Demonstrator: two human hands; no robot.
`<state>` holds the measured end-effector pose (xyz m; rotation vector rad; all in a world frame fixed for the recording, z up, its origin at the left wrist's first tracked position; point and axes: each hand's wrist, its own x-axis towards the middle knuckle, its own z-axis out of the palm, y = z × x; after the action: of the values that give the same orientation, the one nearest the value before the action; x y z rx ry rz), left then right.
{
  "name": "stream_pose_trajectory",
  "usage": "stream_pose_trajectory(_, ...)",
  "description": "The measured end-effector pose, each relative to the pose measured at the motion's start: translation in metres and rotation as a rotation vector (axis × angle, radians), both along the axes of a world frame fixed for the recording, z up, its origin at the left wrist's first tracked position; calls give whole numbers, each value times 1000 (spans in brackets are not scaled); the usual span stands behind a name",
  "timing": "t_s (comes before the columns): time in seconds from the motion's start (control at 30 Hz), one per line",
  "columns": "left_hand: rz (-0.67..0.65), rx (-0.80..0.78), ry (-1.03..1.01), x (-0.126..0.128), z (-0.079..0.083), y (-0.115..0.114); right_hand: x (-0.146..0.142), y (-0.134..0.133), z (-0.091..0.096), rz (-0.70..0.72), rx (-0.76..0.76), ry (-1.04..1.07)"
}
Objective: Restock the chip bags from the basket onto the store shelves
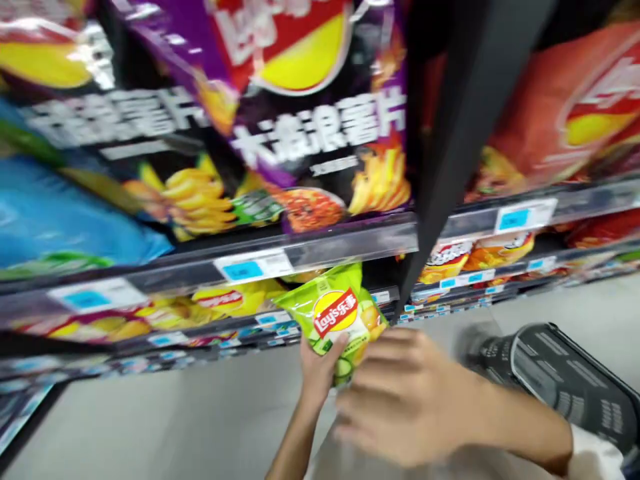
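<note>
Snack aisle shot, pretty blurry but here goes. The left hand (320, 367) has a green Lay's bag (333, 320) pinched, thumb on the front and fingers behind it, so that one's clearly closed on the bag. The bag sits above and slightly right of that hand, just under the shelf edge (253, 265). It's tilted, with its top edge rising to the right and its long axis running roughly up and down.

The right hand (405, 400) comes in from the right and sits lower right of the bag, right up against its bottom corner. Its fingers (380, 367) look stretched out, but with the blur I can't tell if it's gripping or just open there. The left hand is the nearer one, since it's actually holding the bag.

Above are big purple Lay's bags (320, 113) on the shelf, with a black upright (465, 133) to the right. A dark slotted basket (565, 380) sits on the floor (200, 420) at lower right.
</note>
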<state>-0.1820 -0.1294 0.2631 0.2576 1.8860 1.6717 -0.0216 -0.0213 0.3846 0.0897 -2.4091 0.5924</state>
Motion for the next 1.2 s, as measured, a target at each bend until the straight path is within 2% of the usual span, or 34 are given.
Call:
stream_pose_trajectory(0.07,1,47,-19,-5,-1,0,-9,6,-21,-96,-119,-33)
stream_pose_trajectory(0.23,38,139,-114,-17,-5,-7,-12,10,-78,-279,-277,-246)
stream_pose_trajectory(0.3,41,157,-172,-21,-6,-11,-11,9,-94,-334,-362,-322)
stream_pose_trajectory(0.4,32,168,-237,-27,-4,-15,-17,6,-108,-357,-467,-382)
stream_pose_trajectory(0.53,-22,199,-264,-37,-3,-22,-32,-4,-115,-337,-557,-388)
stream_pose_trajectory(0.73,-32,162,-105,-51,-3,-36,-55,-24,-113,-232,-734,-373)
stream_pose_trajectory(1.0,-67,105,63,-59,-3,-45,-66,-41,-117,-195,-685,-519)
stream_pose_trajectory(1.2,-242,116,65,-40,-1,-47,-67,-48,-114,-225,-699,-618)
